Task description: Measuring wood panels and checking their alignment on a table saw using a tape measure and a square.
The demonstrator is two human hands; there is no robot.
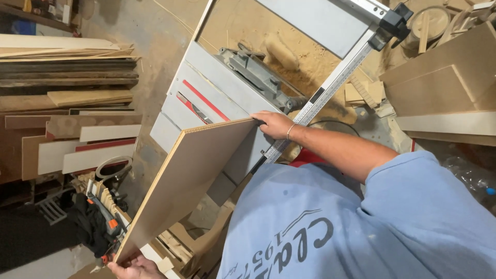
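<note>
We hold a brown fibreboard panel (188,178) between both hands, tilted, its far corner resting at the near edge of the table saw (217,93).

The right hand (274,124) is wrapped over the panel's far top corner, fingers curled onto the edge, so that end is steadied against the saw table. The left hand (135,267) is at the bottom of the view, gripping the panel's near lower corner from below; only part of it shows, but the fingers look closed on the edge. This two-corner hold probably keeps the long sheet from sagging or swinging.

The panel runs diagonally from the saw table's near edge down toward the floor on our left, pale core edge facing up.

On the saw table the red throat insert (204,101) lies just past the panel's far corner, apart from it. The rip fence rail with its ruler strip (330,88) runs along the table's right side, right next to the right wrist. Sawdust (258,36) is piled on the floor beyond the table.

Room is tight. Stacked boards and offcuts (77,103) are on the left, more sheet stock (444,82) on the right, and scrap pieces (175,243) and a cordless tool (106,219) sit under the panel's near end. The open space is above the saw table, toward its far edge.
</note>
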